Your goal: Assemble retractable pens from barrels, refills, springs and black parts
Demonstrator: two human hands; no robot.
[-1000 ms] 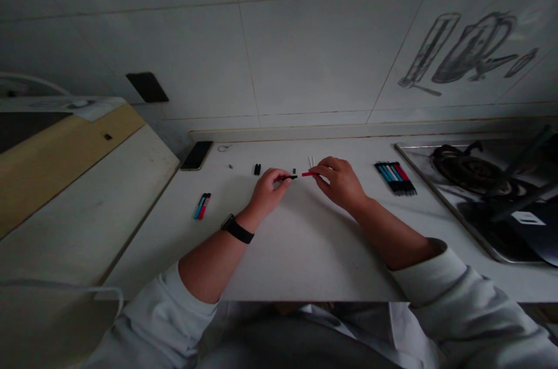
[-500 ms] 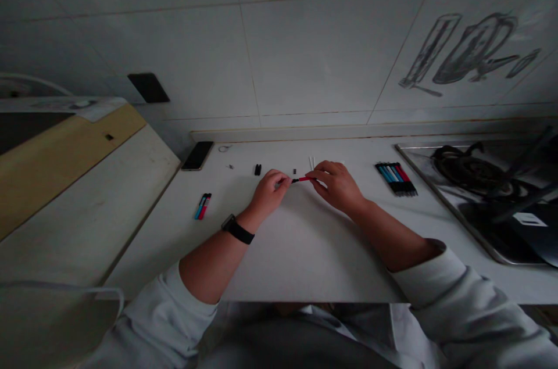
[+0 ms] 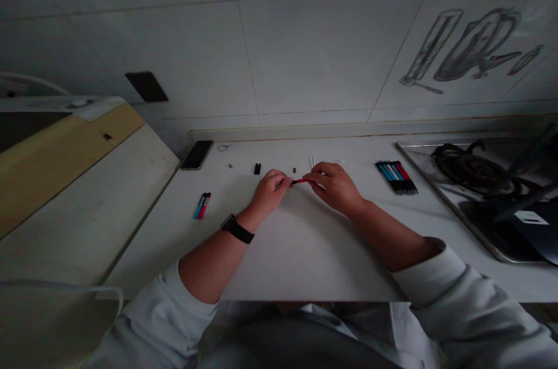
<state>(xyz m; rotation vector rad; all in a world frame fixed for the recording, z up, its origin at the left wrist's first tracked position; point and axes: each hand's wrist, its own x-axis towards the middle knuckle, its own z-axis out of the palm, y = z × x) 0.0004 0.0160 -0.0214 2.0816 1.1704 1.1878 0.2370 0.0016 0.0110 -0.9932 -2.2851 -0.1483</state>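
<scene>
A slim red-and-black pen [image 3: 301, 181] lies level between my two hands above the white counter. My left hand [image 3: 269, 190], with a dark watch on its wrist, pinches the black end. The red end is in the closed fingers of my right hand [image 3: 336, 185], which cover part of it. Just beyond my fingers are a small dark piece [image 3: 294, 170] and two thin white sticks [image 3: 311, 161]. A pair of short black pieces [image 3: 257, 168] sits past my left hand. Further left are a tiny metallic bit [image 3: 230, 166] and two pen parts, blue and red [image 3: 203, 206].
Several blue, white and red pens [image 3: 396, 178] lie in a row at the right, beside a gas stove [image 3: 462, 168]. A phone [image 3: 197, 155] and a thin loop [image 3: 224, 147] lie at the back left. A tiled wall [image 3: 314, 55] closes off the back.
My right hand has shifted very slightly left, and less of the pen's red part shows between the hands. The other things stay where they were.
</scene>
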